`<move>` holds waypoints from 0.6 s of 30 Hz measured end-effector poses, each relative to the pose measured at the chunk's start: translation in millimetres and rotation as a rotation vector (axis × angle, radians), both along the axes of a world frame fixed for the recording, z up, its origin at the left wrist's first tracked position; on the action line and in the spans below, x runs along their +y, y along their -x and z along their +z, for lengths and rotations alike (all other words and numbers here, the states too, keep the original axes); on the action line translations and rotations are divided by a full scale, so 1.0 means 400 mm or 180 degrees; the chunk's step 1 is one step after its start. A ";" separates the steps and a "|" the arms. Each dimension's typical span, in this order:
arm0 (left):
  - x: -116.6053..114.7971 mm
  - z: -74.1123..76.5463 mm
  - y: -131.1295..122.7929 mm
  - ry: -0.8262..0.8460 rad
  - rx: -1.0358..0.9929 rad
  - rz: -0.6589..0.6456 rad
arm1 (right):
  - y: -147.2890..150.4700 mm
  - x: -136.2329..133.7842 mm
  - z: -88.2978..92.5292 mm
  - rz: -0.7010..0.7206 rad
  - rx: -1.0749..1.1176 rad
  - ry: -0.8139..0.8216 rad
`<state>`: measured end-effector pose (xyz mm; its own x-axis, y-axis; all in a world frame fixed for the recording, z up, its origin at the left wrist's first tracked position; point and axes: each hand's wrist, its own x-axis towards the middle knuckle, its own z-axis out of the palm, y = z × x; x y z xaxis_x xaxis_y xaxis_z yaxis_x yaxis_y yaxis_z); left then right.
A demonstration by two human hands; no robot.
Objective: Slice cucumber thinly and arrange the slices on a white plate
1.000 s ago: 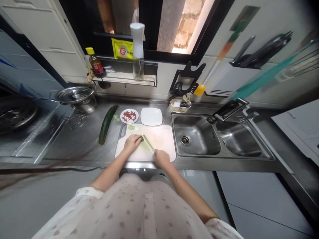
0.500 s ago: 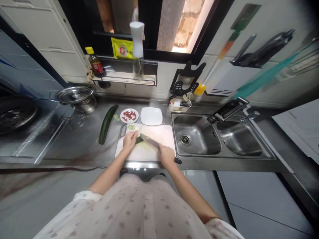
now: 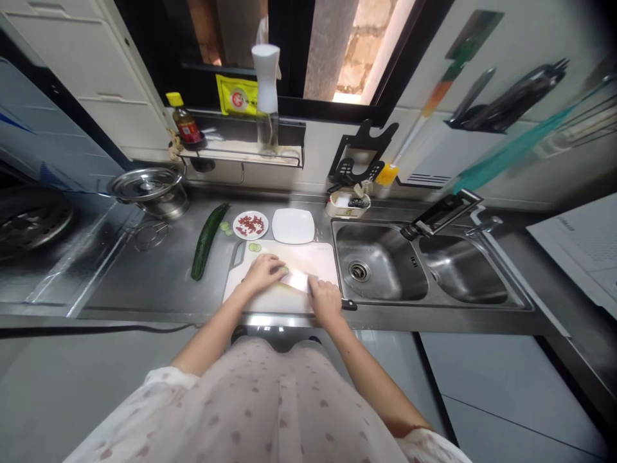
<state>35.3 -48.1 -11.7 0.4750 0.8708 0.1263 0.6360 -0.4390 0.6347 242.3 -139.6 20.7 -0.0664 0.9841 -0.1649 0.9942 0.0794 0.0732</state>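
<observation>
My right hand point(image 3: 325, 299) is closed round the handle of a kitchen knife point(image 3: 296, 280), its blade lying flat-side up over the white cutting board point(image 3: 318, 254). At the blade's left end, my left hand point(image 3: 264, 272) has its fingers bent together on a pale green cucumber slice point(image 3: 285, 270). The cut cucumber piece is hidden under that hand. A couple of cucumber slices point(image 3: 255, 247) lie at the board's top left, and others point(image 3: 225, 227) rest on the counter. A whole cucumber point(image 3: 208, 243) lies to the left of the board.
Behind the board stand a plate point(image 3: 250, 236) with chopped red pieces and a white square plate point(image 3: 293, 226). The double sink point(image 3: 380, 299) is on the right, under a black faucet point(image 3: 434, 218). A lidded steel pot point(image 3: 166, 200) stands at the back left.
My left hand has moved right, onto the blade and the slice stuck to it, covering the cucumber piece. The knife has turned flatter and shifted slightly right.
</observation>
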 end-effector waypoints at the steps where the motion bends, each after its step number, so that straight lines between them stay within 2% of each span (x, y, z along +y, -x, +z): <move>1: -0.001 0.000 -0.003 0.0018 -0.0013 -0.0005 | -0.001 0.000 0.004 -0.0008 0.0007 0.0044; 6: -0.001 -0.011 -0.018 0.0180 -0.0180 0.0051 | -0.008 -0.002 0.012 -0.0053 0.0057 0.0265; 12: 0.004 -0.017 -0.030 0.0212 -0.0363 0.0193 | -0.018 -0.001 -0.001 -0.0107 0.0047 0.0295; 15: 0.006 -0.014 -0.028 0.0278 -0.0472 0.0418 | -0.027 0.002 -0.009 -0.0173 0.0000 0.0291; 18: 0.014 -0.021 -0.018 0.0511 -0.0715 0.0910 | -0.041 0.004 -0.017 -0.0227 0.0018 0.0247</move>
